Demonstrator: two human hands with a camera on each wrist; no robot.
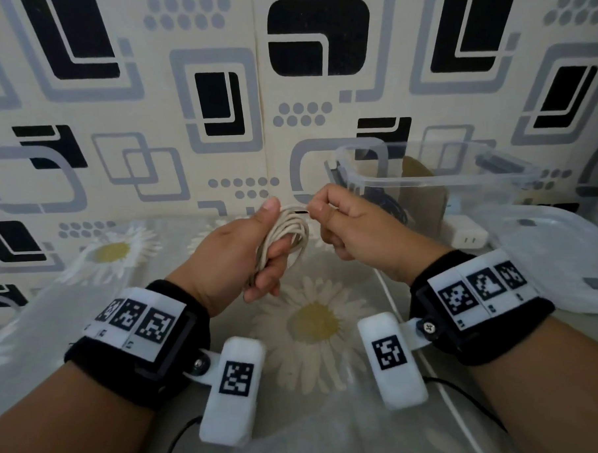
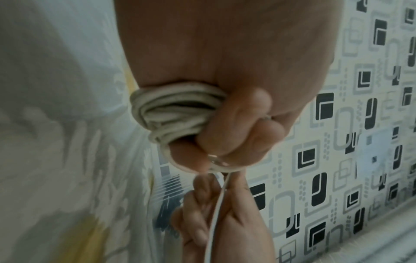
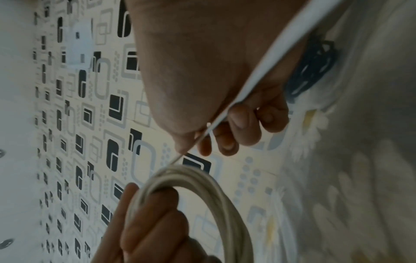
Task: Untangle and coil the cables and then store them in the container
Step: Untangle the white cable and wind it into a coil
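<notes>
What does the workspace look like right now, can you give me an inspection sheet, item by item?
Surface: table under a daisy-print cover.
Job's things: white cable coil held above the table; clear container at back right, open, a dark cable inside.
Clutter: white charger block beside the container; container lid at right.
Hands: left hand grips the coil; right hand pinches the cable's free strand close to the coil.
Cables: the white strand trails down past the right wrist; thin dark leads run from the wrist cameras.
Surroundings: patterned wall behind the table.
</notes>
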